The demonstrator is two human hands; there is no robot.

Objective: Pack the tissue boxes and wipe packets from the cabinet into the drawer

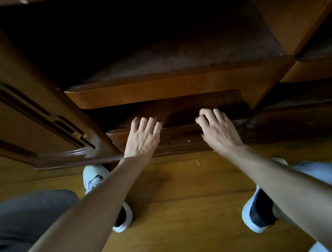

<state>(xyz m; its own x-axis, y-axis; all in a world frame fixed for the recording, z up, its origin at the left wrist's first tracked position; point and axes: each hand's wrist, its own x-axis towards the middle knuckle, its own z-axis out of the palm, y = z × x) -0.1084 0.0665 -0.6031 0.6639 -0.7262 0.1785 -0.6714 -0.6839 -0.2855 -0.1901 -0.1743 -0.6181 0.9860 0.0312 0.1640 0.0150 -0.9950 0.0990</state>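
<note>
The dark wooden drawer [184, 138] sits low in the cabinet, just above the floor. A dark gap shows between its top edge and the shelf [176, 83] above. My left hand [144, 136] reaches to the drawer front's left part, fingers curled over its top edge. My right hand [217, 128] does the same further right. The cabinet compartment [183, 57] above the shelf is dim, and its floor looks bare. No tissue box or wipe packet is in view.
The cabinet door [21, 116] stands open at the left, its lower edge close to my left wrist. A second shelf section [323, 67] lies to the right. My knees and white shoes [95, 178] rest on the wooden floor [183, 209] before the cabinet.
</note>
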